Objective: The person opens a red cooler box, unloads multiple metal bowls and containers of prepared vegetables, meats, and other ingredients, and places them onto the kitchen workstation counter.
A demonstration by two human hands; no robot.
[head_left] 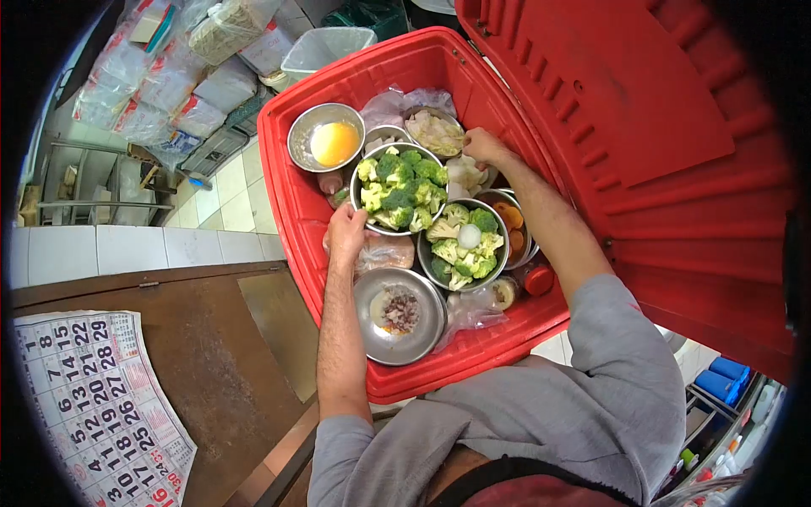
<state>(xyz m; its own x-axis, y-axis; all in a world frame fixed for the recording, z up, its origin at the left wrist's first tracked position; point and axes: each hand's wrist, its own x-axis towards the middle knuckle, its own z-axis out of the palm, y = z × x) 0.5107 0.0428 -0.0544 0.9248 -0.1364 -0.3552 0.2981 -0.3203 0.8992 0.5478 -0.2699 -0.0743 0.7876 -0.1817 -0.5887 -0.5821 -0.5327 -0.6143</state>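
Note:
A red cooler box (pixel 291 245) holds several metal bowls of cut food. My left hand (pixel 346 233) is closed on the near-left rim of a metal bowl heaped with broccoli (pixel 401 188). My right hand (pixel 485 146) reaches to the far right side, fingers curled down beside a bowl of pale chopped vegetable (pixel 436 133) and some white pieces (pixel 465 176); what its fingertips grip is hidden. A second bowl of broccoli (pixel 466 253) has a round whitish piece on top. Orange slices (pixel 512 221) show in a bowl behind it.
A bowl with yellow contents (pixel 334 144) and a bowl with reddish chopped bits (pixel 401 311) stand in the box. The raised red lid (pixel 659 127) is on the right. A wall calendar (pixel 97 397) hangs lower left; wrapped packages (pixel 182 76) are stacked upper left.

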